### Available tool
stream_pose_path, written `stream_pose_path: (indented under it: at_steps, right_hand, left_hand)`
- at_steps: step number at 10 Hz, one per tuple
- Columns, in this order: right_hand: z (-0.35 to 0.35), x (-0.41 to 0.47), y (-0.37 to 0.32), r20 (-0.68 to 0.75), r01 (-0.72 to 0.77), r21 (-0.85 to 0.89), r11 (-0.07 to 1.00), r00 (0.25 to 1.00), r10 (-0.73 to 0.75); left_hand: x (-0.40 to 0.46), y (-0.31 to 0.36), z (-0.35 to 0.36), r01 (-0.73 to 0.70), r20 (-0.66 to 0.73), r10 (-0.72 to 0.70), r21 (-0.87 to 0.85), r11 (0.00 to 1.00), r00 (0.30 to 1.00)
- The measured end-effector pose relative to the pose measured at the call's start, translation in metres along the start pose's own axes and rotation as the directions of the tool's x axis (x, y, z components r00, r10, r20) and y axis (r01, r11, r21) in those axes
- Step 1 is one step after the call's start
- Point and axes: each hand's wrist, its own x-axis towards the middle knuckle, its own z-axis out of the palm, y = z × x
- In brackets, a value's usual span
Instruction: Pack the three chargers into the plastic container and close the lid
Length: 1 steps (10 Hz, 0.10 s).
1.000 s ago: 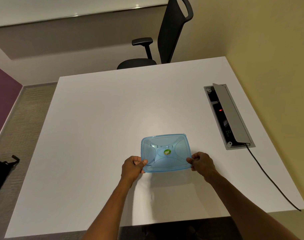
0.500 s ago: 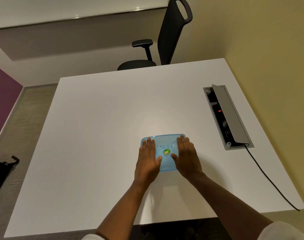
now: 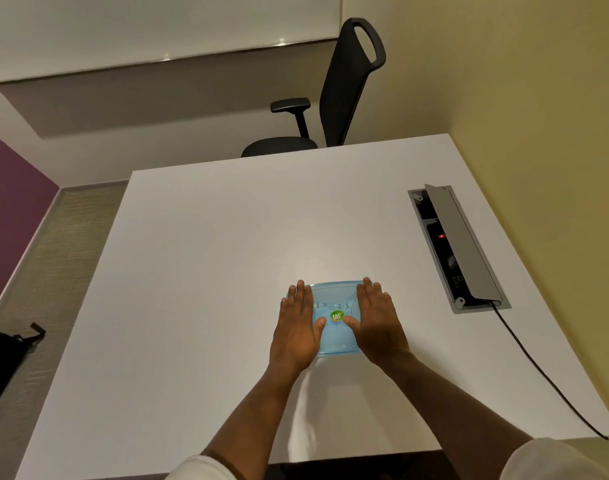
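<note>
So there's a big white table [image 3: 209, 271] taking up most of the view, with a black office chair [image 3: 334, 98] pushed in at the far edge. Along the right side of the tabletop sits a recessed power box [image 3: 455, 247] with its grey flap propped up (a tiny red light glows inside), and a black cable [image 3: 538, 368] runs from its near end off toward the table's front right corner. Down on the floor at the left there's some dark bag [image 3: 1, 362], only partly in frame.

The blue see-through plastic container [image 3: 334, 299] sits flat on the table, a bit right of centre and toward the near side, with its lid [image 3: 336, 341] on top. Whether the chargers are inside can't be made out through the plastic.

The person's left hand [image 3: 296, 330] lies palm-down over the lid's left side and the right hand [image 3: 375, 323] over its right side. Fingers on both are stretched out flat and together, not curled round anything, just pressing on the lid. The two thumbs point inward and sit on either side of a small round green sticker [image 3: 337, 316] in the middle of the lid.
</note>
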Motion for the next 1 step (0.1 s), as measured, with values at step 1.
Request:
stream_pose_path:
  at_steps: [1]
  right_hand:
    - [-0.0157,0.0132,-0.0031,0.003,-0.017,0.038,0.999,1.0,0.016]
  left_hand:
    - [0.0093,0.0077,-0.0213,-0.044,-0.05,0.045,0.032,0.999,0.998]
